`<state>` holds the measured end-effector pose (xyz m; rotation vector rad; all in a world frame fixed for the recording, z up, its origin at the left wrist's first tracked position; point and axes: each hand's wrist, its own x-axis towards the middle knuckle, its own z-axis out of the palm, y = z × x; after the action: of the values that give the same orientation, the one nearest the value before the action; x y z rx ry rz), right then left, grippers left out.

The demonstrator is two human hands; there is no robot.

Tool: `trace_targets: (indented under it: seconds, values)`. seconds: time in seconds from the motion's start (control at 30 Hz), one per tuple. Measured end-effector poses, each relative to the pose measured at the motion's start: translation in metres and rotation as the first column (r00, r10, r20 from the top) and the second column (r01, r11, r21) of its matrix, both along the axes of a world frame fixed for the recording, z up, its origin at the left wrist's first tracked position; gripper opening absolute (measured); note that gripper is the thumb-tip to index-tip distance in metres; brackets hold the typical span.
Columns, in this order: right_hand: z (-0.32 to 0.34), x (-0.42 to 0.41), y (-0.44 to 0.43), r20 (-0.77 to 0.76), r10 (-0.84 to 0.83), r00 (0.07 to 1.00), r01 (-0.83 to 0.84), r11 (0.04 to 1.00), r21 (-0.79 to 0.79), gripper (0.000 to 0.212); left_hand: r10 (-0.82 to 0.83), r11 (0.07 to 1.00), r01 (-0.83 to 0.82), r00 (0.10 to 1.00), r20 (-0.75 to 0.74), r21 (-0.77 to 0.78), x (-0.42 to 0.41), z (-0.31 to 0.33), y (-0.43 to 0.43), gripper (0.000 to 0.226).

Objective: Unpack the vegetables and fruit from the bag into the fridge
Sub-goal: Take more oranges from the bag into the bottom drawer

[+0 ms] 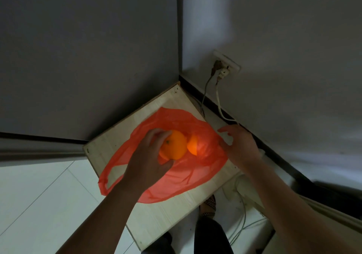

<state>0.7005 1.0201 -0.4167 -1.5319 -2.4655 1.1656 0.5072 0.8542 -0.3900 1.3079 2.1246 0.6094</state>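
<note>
Dim room corner, seen from above by a person looking down at their own two arms. A red plastic bag (195, 171) lies open and flattened on a pale wooden board (172, 220) that sits low in the corner, set at an angle to the walls.

The left hand (148, 153) reaches in from the lower left and grips an orange (174, 146), fingers curled over its top and thumb beneath it. The orange is over the middle of the bag, its small green stem end facing up. A second orange (193, 146) sits just beside it on the right, partly covered by the red film of the bag.

The right hand (242, 146) comes in from the lower right and is at the bag's right edge, with the forefinger stretched toward the left and the thumb against the plastic. Whether it pinches the bag or only touches it is not clear.

Behind the board, on the left, stands a tall, flat grey panel (88, 57). On the right is a pale wall (293, 38) with a white socket (227, 63) holding two plugs; their cables (219, 104) hang down toward the dark skirting. White floor tiles (39, 195) fill the lower left. Below the board a patterned shoe (209, 204) and dark trouser legs show.
</note>
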Motion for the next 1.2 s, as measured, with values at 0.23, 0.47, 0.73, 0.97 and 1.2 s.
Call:
trace_targets:
  seconds: [0.23,0.47,0.73,0.97,1.2]
  values:
    - [0.008,-0.022,-0.017,-0.1,0.285,0.953,-0.277,0.957,0.083,0.032,0.024,0.999,-0.024,1.0,0.0,-0.029,-0.003,-0.001,0.009,0.077]
    - [-0.016,0.0,0.008,0.112,0.254,0.961,-0.254,0.967,-0.014,0.041,0.045,0.998,-0.045,0.999,-0.001,-0.038,-0.008,-0.004,0.006,0.078]
    - [-0.027,0.006,0.007,0.139,0.319,0.937,-0.303,0.945,-0.124,0.039,0.054,0.996,-0.054,0.999,-0.004,-0.067,-0.012,-0.015,0.011,0.078]
    - [0.014,-0.016,-0.008,-0.148,0.287,0.946,-0.256,0.946,0.199,0.042,0.07,0.996,-0.07,0.998,0.006,-0.06,-0.013,-0.01,0.011,0.077]
    - [-0.001,-0.02,-0.035,0.058,0.4,0.915,-0.403,0.915,0.037,0.05,0.065,0.996,-0.063,0.997,0.035,-0.061,-0.012,-0.001,-0.003,0.077]
